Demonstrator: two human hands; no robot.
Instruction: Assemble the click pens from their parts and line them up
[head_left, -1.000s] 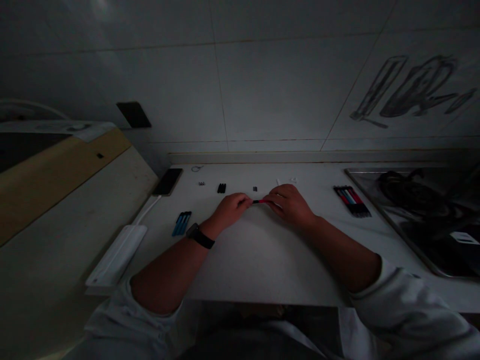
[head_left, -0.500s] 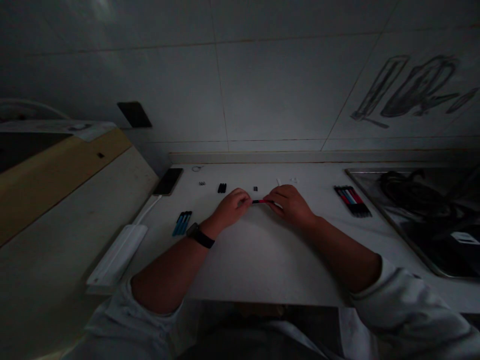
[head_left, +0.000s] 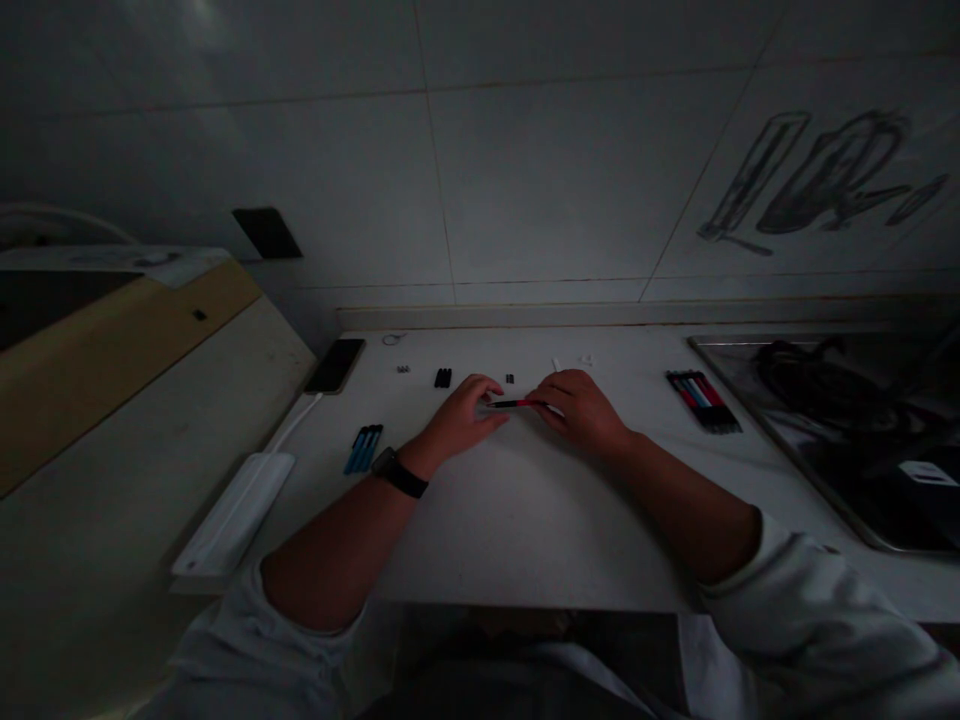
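Observation:
A slim red and black pen (head_left: 516,403) lies level above the counter, its dark tip pointing left. My right hand (head_left: 576,408) is closed on its right part. Around the tip, my left hand (head_left: 466,412) has its thumb and fingers apart; whether a finger touches the pen I cannot tell. Just beyond the hands are small black parts (head_left: 510,379), several black pen pieces (head_left: 443,378) and tiny metallic bits (head_left: 403,369). By my left wrist lie several blue pen barrels (head_left: 364,449) with black ends.
Pens in red, blue and black (head_left: 703,402) lie at the right, beside the metal-edged stove (head_left: 795,480). A phone (head_left: 336,366) and a white power strip (head_left: 234,512) with a cable are at the left. Small white pieces (head_left: 586,360) lie near the wall.
My left thumb and fingers have opened from the pen's left end, baring its dark tip. My right hand keeps its grip in nearly the same place.

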